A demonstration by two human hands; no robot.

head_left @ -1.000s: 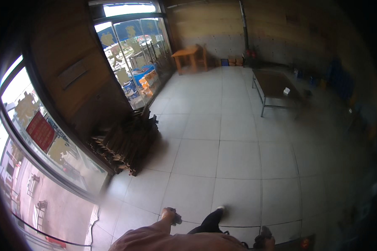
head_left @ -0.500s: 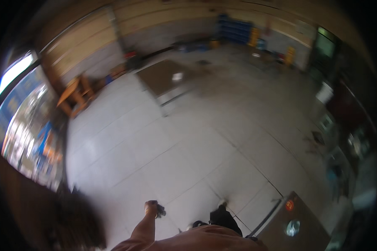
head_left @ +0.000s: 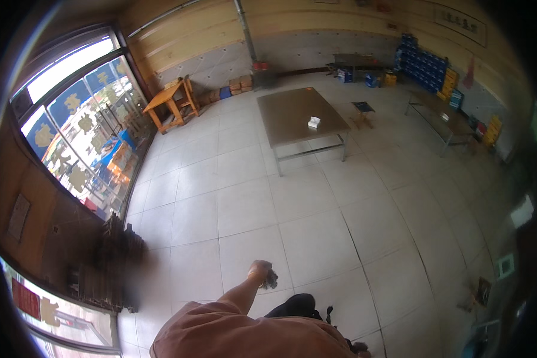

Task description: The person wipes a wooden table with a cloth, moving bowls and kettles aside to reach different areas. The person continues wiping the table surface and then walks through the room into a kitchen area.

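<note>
My left hand (head_left: 259, 269) reaches out in front of my body, low in the view and above the tiled floor. Its fingers are closed round a dark grey crumpled wad (head_left: 271, 279), which sticks out on the hand's right side. The wad has a rough, mottled surface; whether it is cloth or wire scourer I cannot make out. My right hand does not show; my pinkish-brown shirt (head_left: 238, 328) fills the lower edge. A black shoe or trouser leg (head_left: 298, 305) shows beyond the shirt.
Ahead stands a brown-topped table (head_left: 292, 116) with a white tissue box (head_left: 314, 122); a folding stool (head_left: 362, 113) is beside it. A wooden chair-like piece (head_left: 170, 104) stands by the windows (head_left: 83, 131). A dark stack (head_left: 110, 262) lies left. Blue crates (head_left: 420, 68) and a low table (head_left: 441, 116) are far right.
My view has swung left and steadied: the table and windows now sit further right and the near table at lower right has left the picture. The left hand still grips the wad.
</note>
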